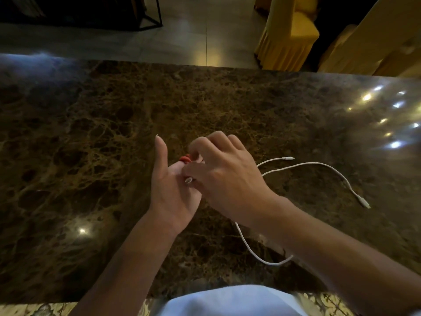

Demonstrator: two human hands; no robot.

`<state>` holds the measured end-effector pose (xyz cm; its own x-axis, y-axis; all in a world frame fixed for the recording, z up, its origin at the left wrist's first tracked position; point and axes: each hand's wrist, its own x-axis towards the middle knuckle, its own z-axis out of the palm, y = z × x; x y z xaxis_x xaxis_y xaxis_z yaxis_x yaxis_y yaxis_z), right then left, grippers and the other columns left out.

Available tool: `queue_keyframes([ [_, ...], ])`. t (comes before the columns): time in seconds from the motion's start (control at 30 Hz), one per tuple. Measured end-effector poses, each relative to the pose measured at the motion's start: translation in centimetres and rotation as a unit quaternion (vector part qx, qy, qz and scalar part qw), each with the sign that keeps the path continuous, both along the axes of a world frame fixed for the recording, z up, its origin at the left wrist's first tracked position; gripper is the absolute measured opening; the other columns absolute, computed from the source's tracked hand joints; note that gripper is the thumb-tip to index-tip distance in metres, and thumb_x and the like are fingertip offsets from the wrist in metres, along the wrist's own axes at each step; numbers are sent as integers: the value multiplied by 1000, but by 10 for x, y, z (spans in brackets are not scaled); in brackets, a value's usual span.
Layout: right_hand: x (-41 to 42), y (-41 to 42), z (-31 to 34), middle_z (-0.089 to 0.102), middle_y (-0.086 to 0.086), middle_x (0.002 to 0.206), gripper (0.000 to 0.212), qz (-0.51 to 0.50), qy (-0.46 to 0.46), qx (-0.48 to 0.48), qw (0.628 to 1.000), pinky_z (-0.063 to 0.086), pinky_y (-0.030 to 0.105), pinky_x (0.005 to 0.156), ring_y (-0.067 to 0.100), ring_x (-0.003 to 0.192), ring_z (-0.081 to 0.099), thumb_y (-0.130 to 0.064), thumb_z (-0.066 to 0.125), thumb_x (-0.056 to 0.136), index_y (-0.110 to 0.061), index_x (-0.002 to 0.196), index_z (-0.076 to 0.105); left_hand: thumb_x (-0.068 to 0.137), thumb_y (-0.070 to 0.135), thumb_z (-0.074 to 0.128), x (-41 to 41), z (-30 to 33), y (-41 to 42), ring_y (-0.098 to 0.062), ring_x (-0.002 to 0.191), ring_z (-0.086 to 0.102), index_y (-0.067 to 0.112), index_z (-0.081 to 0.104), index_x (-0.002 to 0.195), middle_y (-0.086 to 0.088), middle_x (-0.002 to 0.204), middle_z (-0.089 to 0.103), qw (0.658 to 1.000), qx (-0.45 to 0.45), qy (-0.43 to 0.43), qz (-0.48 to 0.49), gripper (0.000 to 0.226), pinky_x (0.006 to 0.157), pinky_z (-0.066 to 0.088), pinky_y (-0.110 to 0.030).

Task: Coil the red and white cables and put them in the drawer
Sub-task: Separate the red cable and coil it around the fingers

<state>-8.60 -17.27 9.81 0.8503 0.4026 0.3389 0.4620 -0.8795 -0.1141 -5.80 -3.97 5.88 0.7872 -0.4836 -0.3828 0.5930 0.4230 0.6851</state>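
Observation:
The red cable shows only as a small bunch of red loops wound around the fingers of my left hand, whose thumb points up. My right hand lies over those fingers and pinches the red loops; most of the cable is hidden under it. The white cable lies loose on the brown marble tabletop, to the right of my hands, with one plug at the far right and another nearer my right hand. A further stretch of it curves under my right forearm. No drawer is in view.
Yellow-covered chairs stand beyond the table's far edge at the upper right. A dark metal frame stands on the tiled floor at the upper left. Ceiling lights reflect on the tabletop's right side.

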Motion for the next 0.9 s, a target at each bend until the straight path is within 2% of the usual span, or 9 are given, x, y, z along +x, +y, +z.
queue_keyframes([
  [0.1, -1, -11, -3, 72, 1, 114, 9, 89, -50, 91, 991, 46, 41, 88, 27, 111, 61, -23, 78, 90, -20, 98, 79, 94, 83, 21, 4, 3, 10, -32, 137, 61, 5, 53, 145, -18, 145, 64, 999, -31, 14, -13, 98, 114, 48, -47],
  [0.2, -5, -24, -7, 72, 4, 107, 13, 27, -16, 282, 959, 51, 37, 86, 22, 103, 64, -21, 80, 90, -11, 97, 80, 92, 88, 21, 6, 8, 15, -28, 141, 55, 1, 37, 157, -17, 155, 54, 997, -67, 2, -23, 110, 110, 50, -36],
  [0.23, -7, -27, -9, 72, 5, 104, 14, -18, 39, 386, 922, 52, 31, 83, 18, 98, 65, -20, 78, 91, -8, 97, 79, 90, 89, 21, 4, 8, 14, -26, 144, 51, 2, 36, 158, -15, 157, 52, 997, -67, -16, -28, 112, 114, 43, -36],
  [0.33, -10, -22, -7, 71, 4, 88, 13, -138, 270, 649, 698, 51, 23, 71, 11, 78, 64, -19, 69, 98, -8, 98, 75, 84, 85, 15, 0, 9, 8, -17, 154, 38, 9, 38, 159, -4, 163, 47, 997, -30, -61, -27, 110, 123, 28, -39],
  [0.4, -13, -19, -12, 68, 0, 79, 16, -184, 325, 654, 658, 48, 22, 61, 10, 68, 60, -26, 68, 98, -11, 101, 73, 84, 83, 10, -2, 9, 5, -12, 156, 35, 12, 38, 160, 1, 166, 44, 996, -22, -75, -36, 107, 123, 27, -37],
  [0.5, -11, -19, -14, 72, 1, 86, 23, -207, 266, 611, 716, 49, 18, 58, 7, 69, 65, -27, 75, 93, -11, 110, 70, 83, 85, 15, -7, 9, 2, -13, 156, 34, 14, 35, 162, -2, 167, 40, 994, -10, -91, -58, 108, 126, 24, -37],
  [0.63, -11, -23, -13, 76, -2, 94, 13, -182, 215, 476, 833, 61, 30, 73, 12, 85, 73, -20, 71, 98, -17, 108, 78, 72, 90, 54, -9, 9, -2, -14, 155, 36, 10, 31, 163, -4, 168, 39, 993, -20, -87, -78, 123, 125, 27, -36],
  [0.73, -10, -27, -6, 73, -5, 94, 14, -158, 233, 426, 860, 58, 27, 73, 11, 84, 70, -21, 70, 96, -19, 107, 79, 79, 87, 44, -6, 7, -2, -19, 155, 38, 9, 36, 161, -8, 166, 42, 996, -15, -71, -58, 114, 127, 25, -40],
  [0.9, -9, -27, -7, 65, -7, 104, 45, -136, 217, 231, 939, 52, 24, 74, 9, 87, 63, -44, 76, 84, -20, 122, 71, 93, 76, 28, -4, 6, -6, -24, 143, 55, 9, 42, 156, -12, 152, 60, 997, -13, -48, -58, 94, 121, 42, -42],
])
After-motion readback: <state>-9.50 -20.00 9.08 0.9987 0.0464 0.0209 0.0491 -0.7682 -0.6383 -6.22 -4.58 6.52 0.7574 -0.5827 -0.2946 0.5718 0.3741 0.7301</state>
